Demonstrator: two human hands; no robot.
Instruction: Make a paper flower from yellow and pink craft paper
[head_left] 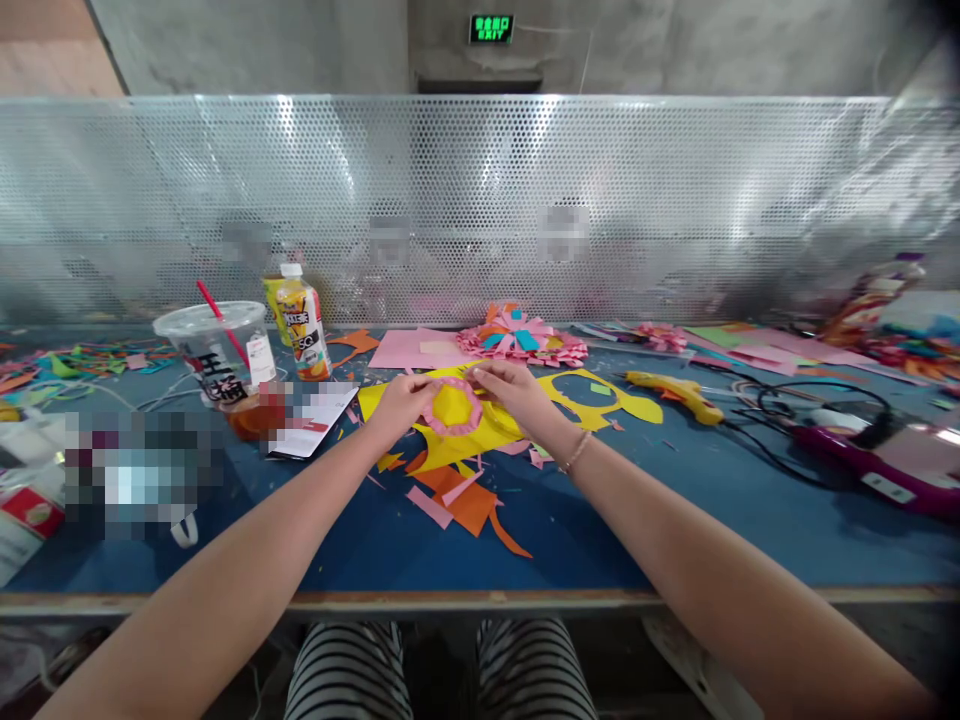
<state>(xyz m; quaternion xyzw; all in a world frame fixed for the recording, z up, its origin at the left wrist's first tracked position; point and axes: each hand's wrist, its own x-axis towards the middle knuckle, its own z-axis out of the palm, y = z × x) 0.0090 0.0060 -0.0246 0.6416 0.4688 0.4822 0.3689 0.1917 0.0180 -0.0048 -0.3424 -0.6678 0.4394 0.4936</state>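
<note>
Between my two hands is a pink scalloped paper ring (452, 429), and yellow shows through its middle. My left hand (405, 402) pinches the ring's left edge. At its upper right edge, my right hand (510, 392) has thumb and fingers closed on it. Cut yellow paper (435, 455) with round holes lies beneath and around the hands. Nearer to me are orange paper pieces (474, 512) and a pink strip (429, 507). Just beyond the hands sits a fringed pink paper flower (517, 338) with blue and orange bits.
A yellow glue gun (679, 393) with a black cable lies to the right, near a purple tool (862, 465). On the left stand a large plastic cup (225, 370) with a straw and a juice bottle (304, 325). A perforated metal screen (480, 190) closes off the table's back.
</note>
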